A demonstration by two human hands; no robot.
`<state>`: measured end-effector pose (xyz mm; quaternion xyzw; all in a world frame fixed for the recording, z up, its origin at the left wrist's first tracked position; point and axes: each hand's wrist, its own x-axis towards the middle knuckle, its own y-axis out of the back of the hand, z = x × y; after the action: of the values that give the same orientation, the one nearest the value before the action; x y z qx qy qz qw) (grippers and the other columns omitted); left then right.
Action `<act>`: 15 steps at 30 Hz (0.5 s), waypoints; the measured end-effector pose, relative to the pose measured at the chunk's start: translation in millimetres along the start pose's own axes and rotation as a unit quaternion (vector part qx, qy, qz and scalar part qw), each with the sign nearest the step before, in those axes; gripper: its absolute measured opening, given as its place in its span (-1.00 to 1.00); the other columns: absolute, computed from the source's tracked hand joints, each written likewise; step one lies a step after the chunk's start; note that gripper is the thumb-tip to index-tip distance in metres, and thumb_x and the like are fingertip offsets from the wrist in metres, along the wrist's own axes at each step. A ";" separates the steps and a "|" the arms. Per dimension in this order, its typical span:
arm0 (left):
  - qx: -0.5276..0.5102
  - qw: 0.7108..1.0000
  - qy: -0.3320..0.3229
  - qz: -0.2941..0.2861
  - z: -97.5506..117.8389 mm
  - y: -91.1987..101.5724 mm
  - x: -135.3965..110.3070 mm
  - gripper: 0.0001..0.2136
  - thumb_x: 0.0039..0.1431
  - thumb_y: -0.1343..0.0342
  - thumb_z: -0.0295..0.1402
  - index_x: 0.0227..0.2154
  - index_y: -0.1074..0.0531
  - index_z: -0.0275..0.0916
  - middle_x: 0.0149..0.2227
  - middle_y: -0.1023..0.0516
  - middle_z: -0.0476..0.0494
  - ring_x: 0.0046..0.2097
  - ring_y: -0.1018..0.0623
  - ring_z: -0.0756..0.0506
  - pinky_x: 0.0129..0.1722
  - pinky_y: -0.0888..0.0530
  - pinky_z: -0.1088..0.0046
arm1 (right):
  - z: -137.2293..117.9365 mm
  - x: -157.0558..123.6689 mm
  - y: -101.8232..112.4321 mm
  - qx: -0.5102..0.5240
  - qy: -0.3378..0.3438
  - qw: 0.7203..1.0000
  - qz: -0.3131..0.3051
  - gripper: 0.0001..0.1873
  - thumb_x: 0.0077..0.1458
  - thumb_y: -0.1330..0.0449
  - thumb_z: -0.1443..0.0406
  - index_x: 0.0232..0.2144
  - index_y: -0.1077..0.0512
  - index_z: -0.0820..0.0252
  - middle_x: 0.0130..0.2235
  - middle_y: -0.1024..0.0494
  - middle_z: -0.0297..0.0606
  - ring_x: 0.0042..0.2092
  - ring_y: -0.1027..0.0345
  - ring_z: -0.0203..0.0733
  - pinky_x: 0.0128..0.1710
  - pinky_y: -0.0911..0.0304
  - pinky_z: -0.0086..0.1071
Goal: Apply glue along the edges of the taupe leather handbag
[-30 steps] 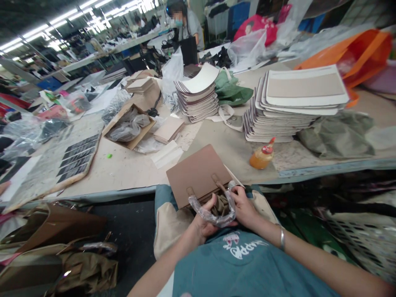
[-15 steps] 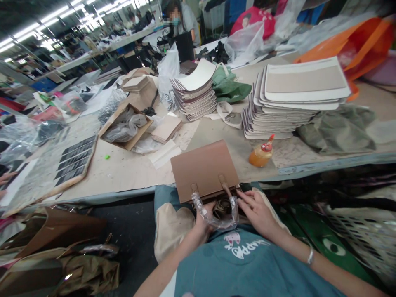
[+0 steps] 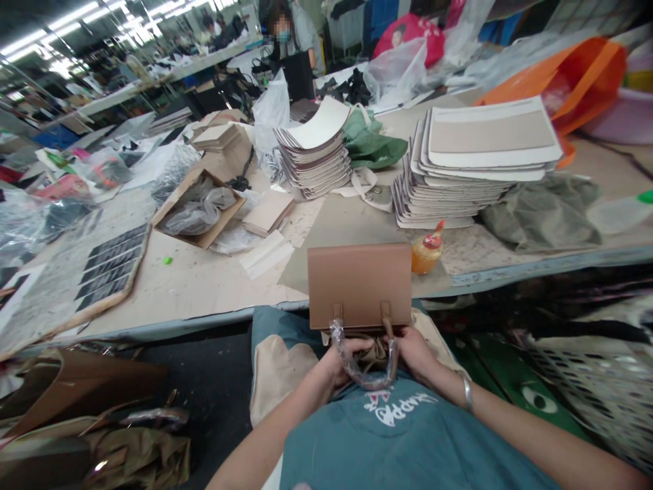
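Observation:
A tan leather handbag (image 3: 360, 284) stands on my lap against the table edge, its flat side facing me. Its handle (image 3: 363, 371) is wrapped in clear plastic and hangs down toward my shirt. My left hand (image 3: 343, 359) grips the bag's open top at the left end of the handle, fingers curled. At the right end, my right hand (image 3: 415, 350) holds the bag's top edge, fingers closed on it. A silver bangle (image 3: 466, 393) sits on my right wrist.
On the table (image 3: 204, 286) stand an orange glue bottle (image 3: 426, 252), two stacks of grey-and-white panels (image 3: 474, 163) (image 3: 316, 153), a cardboard box with plastic (image 3: 196, 207) and a board with dark pieces (image 3: 107, 262). Brown bags (image 3: 76, 401) lie lower left. A person (image 3: 286, 34) works far behind.
The bag has turned from slanted to square-on and shifted right. My right hand, flat beside the handle half a second ago, has closed on the bag's top edge.

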<state>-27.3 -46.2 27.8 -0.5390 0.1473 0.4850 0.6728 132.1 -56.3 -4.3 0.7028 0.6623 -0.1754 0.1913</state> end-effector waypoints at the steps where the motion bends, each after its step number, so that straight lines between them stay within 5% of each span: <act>1: -0.020 1.000 0.014 -0.017 2.0 -0.2 0.1 -0.78 0.02 -0.22 -0.33 -0.37 -0.54 -0.45 -0.41 -0.61 -0.30 -0.21 -0.60 -0.22 -0.10 -0.46 0.34 | -0.7 0.9 0.6 -0.005 0.001 1.000 -0.001 -0.69 -0.29 -0.22 0.07 -0.56 -0.42 0.20 -0.48 -0.57 -0.13 -0.40 -0.46 0.00 -0.37 -0.37 -0.24; 4: -0.088 0.995 0.036 -0.039 5.1 -2.2 6.0 -0.68 0.17 -0.07 -0.22 -0.33 -0.52 -0.46 -0.38 -0.61 -0.33 -0.24 -0.60 -0.20 -0.12 -0.47 0.31 | -1.8 4.4 0.5 -0.031 0.010 0.999 0.001 -0.70 -0.27 -0.19 0.09 -0.55 -0.43 0.22 -0.46 -0.57 -0.13 -0.40 -0.46 -0.01 -0.39 -0.36 -0.25; 8: -0.110 0.993 0.042 0.010 4.8 -5.3 18.0 -0.66 0.27 0.07 -0.31 -0.40 -0.52 -0.47 -0.47 -0.59 -0.31 -0.37 -0.61 -0.13 -0.22 -0.49 0.39 | -5.9 9.6 -3.0 -0.092 0.039 0.995 0.007 -0.77 -0.20 -0.17 0.15 -0.58 -0.42 0.21 -0.49 -0.56 -0.14 -0.41 -0.44 -0.03 -0.43 -0.32 -0.29; 15: -0.130 0.990 -0.045 0.029 12.1 -9.1 11.0 -0.81 0.09 -0.16 -0.34 -0.41 -0.53 -0.43 -0.49 -0.59 -0.25 -0.39 -0.61 -0.17 -0.30 -0.52 0.39 | -49.7 -0.5 1.1 -0.218 0.157 0.963 0.012 -0.88 -0.16 -0.19 0.29 -0.63 -0.33 0.15 -0.51 -0.44 -0.30 -0.40 -0.31 -0.18 -0.40 -0.16 -0.39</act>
<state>-18.5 -29.8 29.8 -0.5946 0.0681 0.5434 0.5886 132.9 -31.8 39.0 0.6709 0.6976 0.0885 0.2356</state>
